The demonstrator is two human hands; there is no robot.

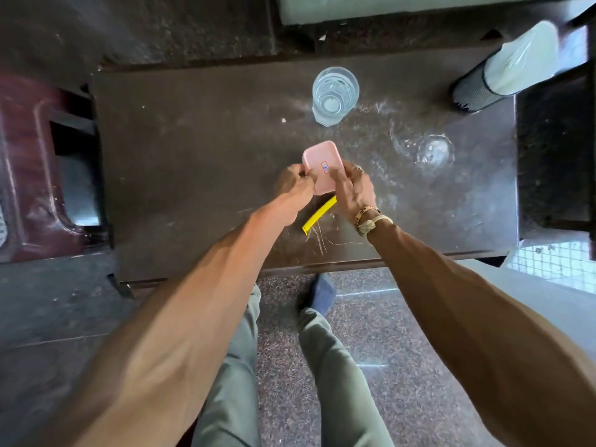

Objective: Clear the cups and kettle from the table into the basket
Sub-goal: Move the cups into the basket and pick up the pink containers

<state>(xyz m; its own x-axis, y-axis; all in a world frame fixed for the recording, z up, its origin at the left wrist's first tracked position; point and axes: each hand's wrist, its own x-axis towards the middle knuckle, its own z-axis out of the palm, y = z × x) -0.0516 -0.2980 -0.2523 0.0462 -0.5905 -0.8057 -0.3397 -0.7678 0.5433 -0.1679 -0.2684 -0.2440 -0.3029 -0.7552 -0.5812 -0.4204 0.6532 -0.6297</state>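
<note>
Table's left half (180, 150) lies open — glass (335, 95) stands behind.

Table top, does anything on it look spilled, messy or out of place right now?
Yes. The dark table is smeared with pale streaks and a wet-looking ring mark right of centre. Loose threads lie near its front edge beside a yellow strip. Both hands, left hand and right hand, hold a pink box, not the glass.

Both hands, left hand (295, 182) and right hand (353, 188), hold a pink box (319, 167) above the dark table (193, 156).
</note>
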